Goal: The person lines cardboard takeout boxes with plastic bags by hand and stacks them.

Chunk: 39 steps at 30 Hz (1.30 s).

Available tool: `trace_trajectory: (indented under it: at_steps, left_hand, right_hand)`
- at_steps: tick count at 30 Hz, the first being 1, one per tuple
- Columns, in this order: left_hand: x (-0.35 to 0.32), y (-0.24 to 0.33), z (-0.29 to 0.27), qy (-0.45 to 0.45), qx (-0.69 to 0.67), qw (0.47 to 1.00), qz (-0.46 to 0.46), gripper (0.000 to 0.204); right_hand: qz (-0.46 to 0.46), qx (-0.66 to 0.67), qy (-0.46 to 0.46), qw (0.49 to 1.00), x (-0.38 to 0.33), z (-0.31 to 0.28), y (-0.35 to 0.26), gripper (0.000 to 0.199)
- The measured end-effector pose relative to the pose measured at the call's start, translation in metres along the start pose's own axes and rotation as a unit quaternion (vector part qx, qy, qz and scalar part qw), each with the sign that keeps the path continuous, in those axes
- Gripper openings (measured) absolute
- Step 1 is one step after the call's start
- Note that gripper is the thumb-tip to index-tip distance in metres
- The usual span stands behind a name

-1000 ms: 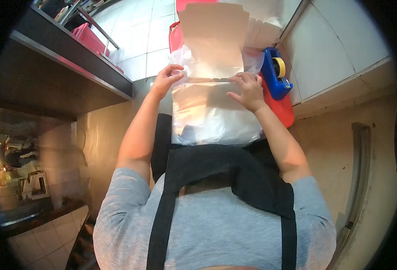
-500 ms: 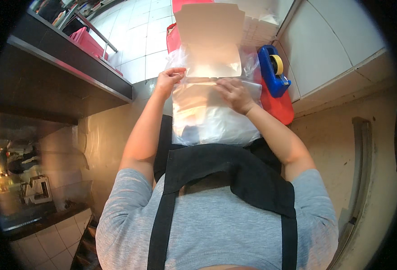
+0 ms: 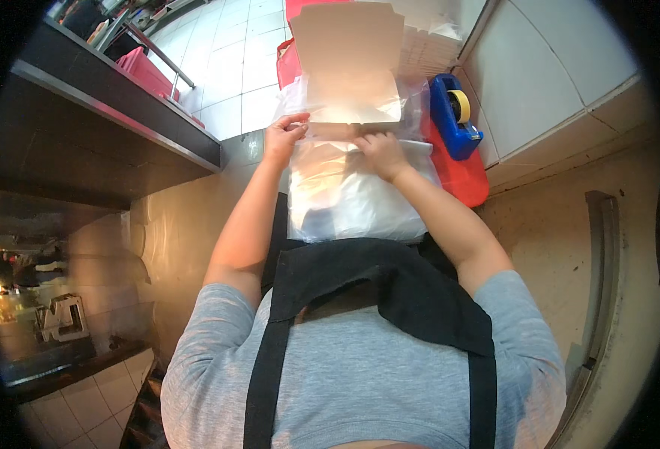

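Observation:
An open pale cardboard box (image 3: 352,49) stands in front of me, its lid raised away from me. Clear plastic bags (image 3: 352,202) lie flat in a stack on my near side of it. At the box's near left corner is my left hand (image 3: 285,140), its fingers curled and thumb close to them; what they pinch is too small to make out. My right hand (image 3: 382,155) rests by the middle of the box's near edge, over the top of the bags. Its fingers are bent together there, and their tips are partly hidden.
A blue tape dispenser (image 3: 449,123) with a yellow roll stands right of the box, on a red surface (image 3: 461,176). Beyond it rises a tiled wall (image 3: 547,82). A dark counter (image 3: 120,105) with a metal edge juts in from the left. A pink bin (image 3: 143,71) is behind it.
My right hand has gone from lying fairly flat on the plastic to bent fingers at the box's near edge. The plastic around the box has shifted. My left hand has barely moved.

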<state>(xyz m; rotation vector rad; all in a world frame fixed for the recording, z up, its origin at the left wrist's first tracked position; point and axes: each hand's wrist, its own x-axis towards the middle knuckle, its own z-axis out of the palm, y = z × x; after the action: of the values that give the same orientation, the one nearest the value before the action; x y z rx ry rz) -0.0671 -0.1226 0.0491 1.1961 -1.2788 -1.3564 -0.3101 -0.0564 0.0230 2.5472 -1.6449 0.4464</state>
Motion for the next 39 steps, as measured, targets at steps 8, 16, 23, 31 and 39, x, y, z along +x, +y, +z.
trace_trajectory:
  at_steps: [8,16,23,31,39]
  left_hand:
    - [0.006,0.003,-0.002,0.028,0.019,0.998,0.046,0.032]
    - [0.009,0.031,-0.015,-0.064,0.023,0.998,0.018,0.048]
    - [-0.02,0.11,-0.017,-0.121,0.167,0.967,0.148,0.07]
    - [0.018,0.102,-0.021,-0.064,0.19,0.957,0.208,0.088]
    - [0.086,0.049,-0.022,-0.009,0.209,0.968,0.135,0.081]
  right_hand:
    - [0.017,0.166,-0.222,0.961,-0.023,-0.026,0.015,0.023]
    - [0.424,0.331,0.155,0.829,0.001,-0.03,0.105,0.039]
    - [0.186,0.465,0.275,0.821,0.008,-0.102,0.084,0.025]
    - [0.154,0.287,0.378,0.867,0.034,-0.073,0.103,0.035]
    - [0.331,0.406,0.246,0.815,0.08,-0.043,0.148,0.047]
